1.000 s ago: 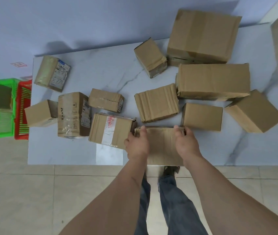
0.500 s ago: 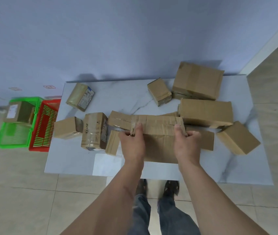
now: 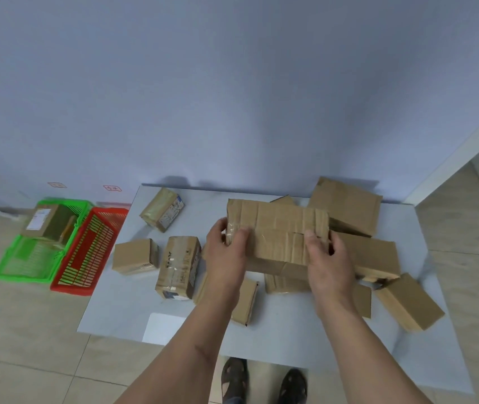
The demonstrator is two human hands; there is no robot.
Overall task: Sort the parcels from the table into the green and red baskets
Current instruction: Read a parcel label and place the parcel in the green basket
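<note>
Hands hold one parcel between them. Left hand [image 3: 226, 246] curls its fingers and thumb round the left end of a long, creased brown cardboard parcel [image 3: 279, 231]; right hand [image 3: 327, 258] grips its right end the same way. Holding both ends likely steadies the long box while the person checks it for a label. The parcel is in the air above the pale marbled table [image 3: 133, 304], over the other cardboard parcels. A second ago it lay flat at the table's near edge; now it is raised and tipped so its taped face shows.

Left of the held parcel stand a tape-wrapped brown parcel [image 3: 178, 266], a small plain brown box [image 3: 134, 256] and, nearer the table's far edge, a labelled parcel in clear wrap [image 3: 164, 209]. Off the table's left end, on the floor, sits a red slatted plastic basket [image 3: 86, 252], and beyond it a green plastic basket [image 3: 28, 258] with one parcel already inside [image 3: 48, 223].
</note>
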